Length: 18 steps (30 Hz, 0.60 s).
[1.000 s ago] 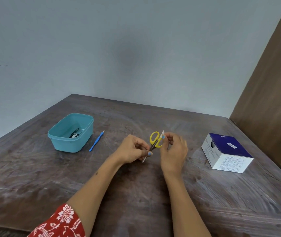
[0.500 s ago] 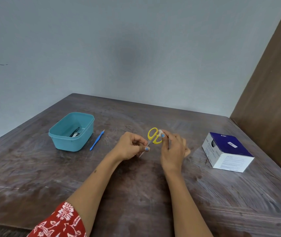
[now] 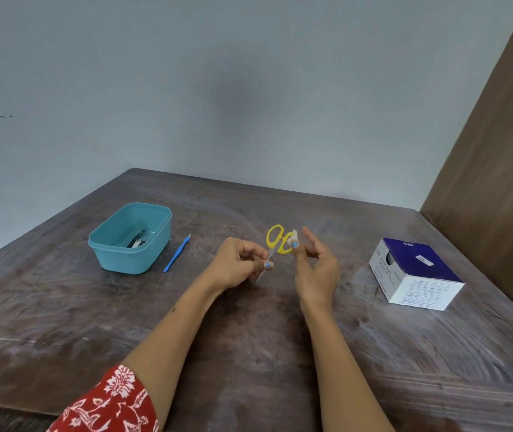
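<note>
Small scissors with yellow handles [image 3: 275, 240] are held above the middle of the table. My left hand [image 3: 238, 265] pinches their metal blades, handles pointing up and away. My right hand [image 3: 314, 266] is beside the handles, thumb and forefinger pinching a small white pad [image 3: 292, 240] against the right handle loop; its other fingers are spread and loose.
A teal plastic tub [image 3: 155, 244] with dark metal tools inside stands at the left. A thin blue stick tool [image 3: 176, 254] lies next to it. A white and dark blue box [image 3: 417, 275] sits at the right. A brown panel rises beyond the table's right edge.
The scissors and both hands have risen slightly. My right hand's fingers have spread out, and the white pad has moved along the handle loop.
</note>
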Each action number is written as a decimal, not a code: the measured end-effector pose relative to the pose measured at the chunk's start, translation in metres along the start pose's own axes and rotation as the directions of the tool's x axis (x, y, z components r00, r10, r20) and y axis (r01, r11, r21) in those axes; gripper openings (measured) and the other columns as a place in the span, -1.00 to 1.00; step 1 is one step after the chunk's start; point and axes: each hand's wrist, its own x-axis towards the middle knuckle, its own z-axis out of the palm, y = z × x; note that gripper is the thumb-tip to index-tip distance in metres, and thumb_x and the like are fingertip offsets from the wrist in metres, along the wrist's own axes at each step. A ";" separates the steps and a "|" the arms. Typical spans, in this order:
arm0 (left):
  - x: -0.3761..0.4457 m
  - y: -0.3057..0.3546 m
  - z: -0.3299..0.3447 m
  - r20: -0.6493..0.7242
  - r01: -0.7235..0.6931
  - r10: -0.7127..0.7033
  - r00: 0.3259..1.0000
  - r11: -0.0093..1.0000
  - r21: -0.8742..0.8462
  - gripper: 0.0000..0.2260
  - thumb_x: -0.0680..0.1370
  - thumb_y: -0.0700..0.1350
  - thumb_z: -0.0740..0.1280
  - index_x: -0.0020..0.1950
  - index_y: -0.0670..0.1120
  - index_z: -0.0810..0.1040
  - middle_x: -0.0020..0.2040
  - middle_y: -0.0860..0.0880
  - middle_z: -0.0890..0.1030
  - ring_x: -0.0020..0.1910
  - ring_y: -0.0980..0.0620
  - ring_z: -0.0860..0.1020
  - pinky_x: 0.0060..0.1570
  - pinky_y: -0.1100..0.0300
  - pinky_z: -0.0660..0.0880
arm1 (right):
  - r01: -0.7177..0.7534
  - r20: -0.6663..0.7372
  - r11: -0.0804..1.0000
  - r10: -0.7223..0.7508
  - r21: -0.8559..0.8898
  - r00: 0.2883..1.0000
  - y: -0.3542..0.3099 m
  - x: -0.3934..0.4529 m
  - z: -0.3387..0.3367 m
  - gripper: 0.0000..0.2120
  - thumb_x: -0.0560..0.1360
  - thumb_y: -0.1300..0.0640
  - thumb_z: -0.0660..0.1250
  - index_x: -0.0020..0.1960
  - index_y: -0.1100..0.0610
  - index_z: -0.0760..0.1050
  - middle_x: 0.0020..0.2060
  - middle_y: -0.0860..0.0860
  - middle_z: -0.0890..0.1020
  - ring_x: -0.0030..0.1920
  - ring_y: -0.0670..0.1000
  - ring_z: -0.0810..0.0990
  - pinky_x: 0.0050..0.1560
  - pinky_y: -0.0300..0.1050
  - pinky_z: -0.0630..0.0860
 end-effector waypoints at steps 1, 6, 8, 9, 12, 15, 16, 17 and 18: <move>0.000 0.000 0.000 -0.010 -0.001 0.001 1.000 1.000 -0.012 -0.94 0.41 -0.35 0.42 -0.17 -0.25 0.59 -0.39 -0.12 0.54 -0.54 0.16 0.47 -0.44 0.30 0.49 | -0.017 0.008 0.998 0.017 0.056 1.000 0.000 0.001 0.000 -0.81 0.50 0.14 0.38 0.10 0.00 0.60 -0.12 -0.03 0.69 -0.07 -0.10 0.62 0.13 -0.09 0.50; 0.001 0.000 -0.002 -0.034 0.000 -0.001 0.999 1.000 -0.027 -0.94 0.41 -0.34 0.42 -0.19 -0.21 0.59 -0.38 -0.12 0.55 -0.52 0.14 0.49 -0.41 0.27 0.51 | -0.131 0.101 0.969 0.112 0.207 0.988 0.003 0.003 0.003 -0.91 0.48 0.21 0.39 -0.08 0.04 0.62 -0.19 -0.01 0.69 -0.19 -0.17 0.63 -0.12 -0.36 0.49; 0.001 0.000 -0.002 -0.024 0.012 -0.013 1.000 0.999 -0.032 -0.94 0.42 -0.33 0.42 -0.18 -0.21 0.59 -0.38 -0.13 0.56 -0.51 0.14 0.50 -0.40 0.28 0.53 | -0.163 0.116 0.956 0.138 0.244 0.984 0.003 0.003 0.004 -0.93 0.49 0.21 0.38 -0.06 0.08 0.61 -0.21 -0.07 0.67 -0.24 -0.27 0.60 -0.19 -0.44 0.47; 0.001 0.001 -0.001 -0.012 0.018 -0.019 1.000 0.999 -0.035 -0.94 0.42 -0.33 0.42 -0.19 -0.20 0.59 -0.39 -0.13 0.56 -0.50 0.14 0.51 -0.39 0.27 0.54 | -0.170 0.103 0.950 0.148 0.261 0.984 0.002 0.004 0.004 -0.93 0.50 0.20 0.37 -0.04 0.11 0.61 -0.21 -0.07 0.66 -0.26 -0.29 0.59 -0.21 -0.45 0.46; 0.000 0.001 0.002 0.003 0.018 -0.018 1.000 0.999 -0.046 -0.88 0.41 -0.34 0.43 -0.25 -0.15 0.58 -0.43 -0.06 0.57 -0.52 0.16 0.51 -0.40 0.28 0.54 | -0.177 0.064 0.935 0.166 0.307 0.984 0.001 0.007 0.004 -0.91 0.52 0.19 0.34 -0.01 0.14 0.60 -0.17 -0.01 0.65 -0.23 -0.22 0.56 -0.15 -0.35 0.48; 0.000 0.001 0.002 -0.035 0.001 -0.004 0.999 0.996 -0.084 -0.91 0.40 -0.33 0.43 -0.23 -0.17 0.59 -0.42 -0.08 0.58 -0.51 0.14 0.51 -0.41 0.29 0.54 | -0.187 0.096 0.936 0.166 0.297 0.981 0.001 0.005 0.005 -0.90 0.52 0.19 0.35 0.00 0.17 0.61 -0.22 -0.01 0.65 -0.25 -0.21 0.55 -0.16 -0.33 0.48; 0.001 0.001 0.002 -0.052 -0.001 -0.004 0.999 0.995 -0.098 -0.92 0.40 -0.33 0.44 -0.21 -0.18 0.59 -0.40 -0.08 0.59 -0.49 0.13 0.53 -0.40 0.29 0.55 | -0.193 0.117 0.937 0.166 0.292 0.979 0.001 0.004 0.006 -0.91 0.51 0.18 0.36 -0.03 0.17 0.61 -0.25 -0.03 0.64 -0.28 -0.23 0.54 -0.19 -0.35 0.47; 0.001 0.001 0.001 -0.067 -0.001 -0.007 0.998 0.994 -0.112 -0.92 0.40 -0.33 0.44 -0.21 -0.18 0.59 -0.39 -0.08 0.60 -0.48 0.12 0.54 -0.39 0.28 0.55 | -0.200 0.141 0.939 0.166 0.281 0.976 0.001 0.003 0.007 -0.91 0.49 0.16 0.38 -0.05 0.15 0.62 -0.27 -0.05 0.64 -0.31 -0.25 0.53 -0.22 -0.38 0.46; 0.001 0.002 0.001 -0.075 0.001 -0.011 0.997 0.992 -0.127 -0.91 0.39 -0.33 0.44 -0.22 -0.17 0.59 -0.39 -0.07 0.61 -0.47 0.11 0.54 -0.39 0.28 0.56 | -0.206 0.161 0.942 0.167 0.265 0.973 0.001 0.002 0.007 -0.91 0.48 0.14 0.39 -0.06 0.15 0.62 -0.28 -0.06 0.64 -0.31 -0.25 0.52 -0.24 -0.40 0.45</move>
